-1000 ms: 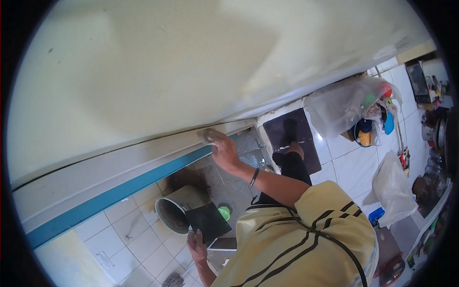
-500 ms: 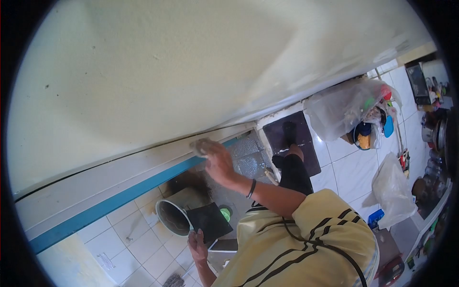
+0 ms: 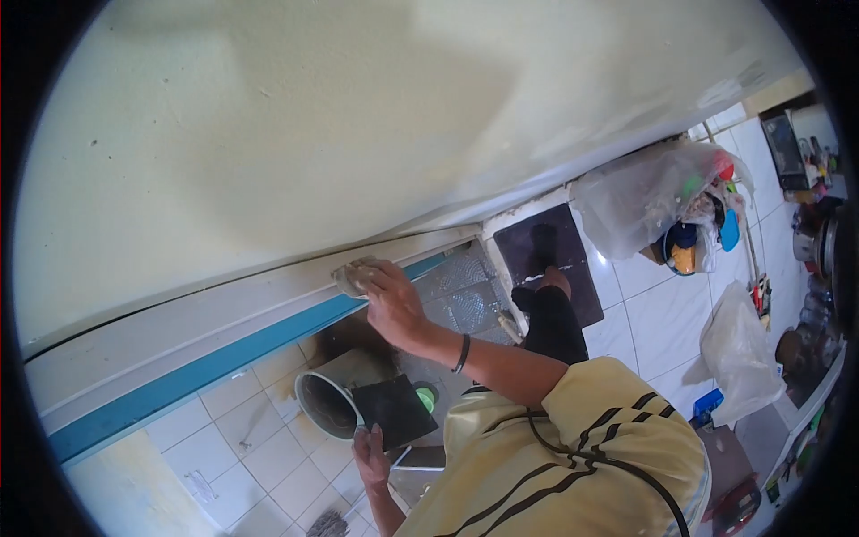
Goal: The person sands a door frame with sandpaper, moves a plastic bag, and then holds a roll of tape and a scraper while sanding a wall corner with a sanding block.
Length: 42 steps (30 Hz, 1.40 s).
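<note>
My right hand (image 3: 394,304) is closed on a crumpled greyish cloth (image 3: 354,277), pressed against the white ledge (image 3: 206,313) along the foot of the cream wall. Lower down, my left hand (image 3: 370,456) has its fingers wrapped at the near rim of a grey bucket (image 3: 309,383), thumb uppermost. The bucket's mouth faces up and to the left, and its inside looks dark. Beside the bucket and just above my left fingers shows a flat dark square panel (image 3: 398,412).
A teal strip (image 3: 206,380) runs below the ledge. A mop head (image 3: 328,524) lies on the tiles near a green round item (image 3: 426,398). On the right are a large clear plastic bag (image 3: 635,201), a second plastic bag (image 3: 738,353) and a blue object (image 3: 707,405). My foot (image 3: 555,282) rests on a dark tile (image 3: 573,242).
My right hand has slid a little to the left along the ledge with the cloth. The left hand stays at the bucket rim.
</note>
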{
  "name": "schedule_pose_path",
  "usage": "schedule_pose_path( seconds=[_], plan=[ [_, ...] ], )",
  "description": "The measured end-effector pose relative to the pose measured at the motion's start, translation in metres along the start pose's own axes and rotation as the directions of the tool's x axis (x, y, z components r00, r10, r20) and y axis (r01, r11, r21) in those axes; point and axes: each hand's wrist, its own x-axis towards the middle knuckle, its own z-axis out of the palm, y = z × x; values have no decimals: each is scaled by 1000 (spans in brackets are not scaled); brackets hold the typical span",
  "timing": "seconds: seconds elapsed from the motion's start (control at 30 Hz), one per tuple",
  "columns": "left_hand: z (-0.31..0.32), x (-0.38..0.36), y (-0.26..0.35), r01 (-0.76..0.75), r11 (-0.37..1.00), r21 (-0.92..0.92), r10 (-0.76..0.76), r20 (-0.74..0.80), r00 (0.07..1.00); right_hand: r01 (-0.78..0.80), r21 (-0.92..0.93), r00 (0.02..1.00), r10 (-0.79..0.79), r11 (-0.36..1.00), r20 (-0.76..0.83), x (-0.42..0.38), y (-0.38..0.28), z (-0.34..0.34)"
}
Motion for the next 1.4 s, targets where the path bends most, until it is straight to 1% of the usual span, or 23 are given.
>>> schedule_pose_path(
  seconds=[0.07,0.2,0.27,0.3,0.4,0.43,0.47,0.5,0.53,0.57,0.67,0.73,0.77,0.87,0.9,0.97,1.03,1.07,1.17,1.23,1.33,1.37,1.4],
  plan=[
    [5,0,17,12,998,-61,-12,-5,1000,-81,-30,997,81,996,10,-9,29,2],
    [-2,-2,12,-15,999,-28,15,6,1000,-240,-172,963,256,955,81,-16,63,2],
    [0,-6,13,3,999,-44,-2,20,1000,-128,-44,991,130,991,44,-10,30,-1],
    [2,-5,13,-3,1000,-6,3,24,1000,-66,19,998,66,998,16,-4,14,-2],
    [8,-7,17,-16,997,75,14,31,999,65,27,995,-63,997,-75,-3,-6,0],
    [10,-6,24,-33,996,80,31,32,999,130,53,983,-122,990,-137,-3,12,1],
    [11,-5,28,-54,995,83,52,32,998,-12,-23,998,11,1000,-66,-12,38,3],
    [11,-7,27,-44,996,79,43,18,999,-146,-109,989,147,983,-4,-24,68,7],
    [10,-8,25,-36,997,75,35,7,999,-270,-204,958,284,941,43,-23,75,5],
    [9,-6,23,-31,997,71,31,3,1000,-230,-176,970,240,957,38,-23,76,9],
    [11,-5,6,-27,997,70,26,11,1000,-113,-90,992,116,990,38,-10,30,4],
    [12,-4,17,14,999,48,-17,59,998,-8,-21,1000,8,1000,14,-2,7,5],
    [10,-4,21,31,999,36,-34,79,996,55,-50,998,-57,997,-35,-7,22,10],
    [4,3,2,-39,998,56,40,-19,999,-115,-207,993,119,972,8,-15,65,6],
    [2,4,-1,-46,998,32,47,-26,999,-150,-287,980,180,946,83,-20,71,10],
    [3,4,-4,-49,999,-15,48,-32,998,-88,-180,994,99,980,52,-13,38,7],
    [7,3,0,-25,999,-41,26,18,1000,-5,-71,998,9,997,60,-15,19,9],
    [6,3,2,-13,999,-47,15,42,999,-22,-105,998,28,994,50,-17,22,9],
    [5,6,7,-56,997,-57,59,50,997,-55,-193,998,59,980,18,-22,41,13],
    [5,9,8,-70,997,-45,71,21,997,-63,-239,997,69,969,17,-19,37,13],
    [5,10,15,-94,996,-5,94,16,995,-6,-175,1000,2,985,-19,-13,-4,8],
    [1,6,16,-101,995,16,101,19,995,59,-208,996,-71,976,-49,-17,6,12],
    [-3,5,17,-93,994,48,93,16,996,-21,-236,1000,25,972,12,-18,18,16]
  ],
)
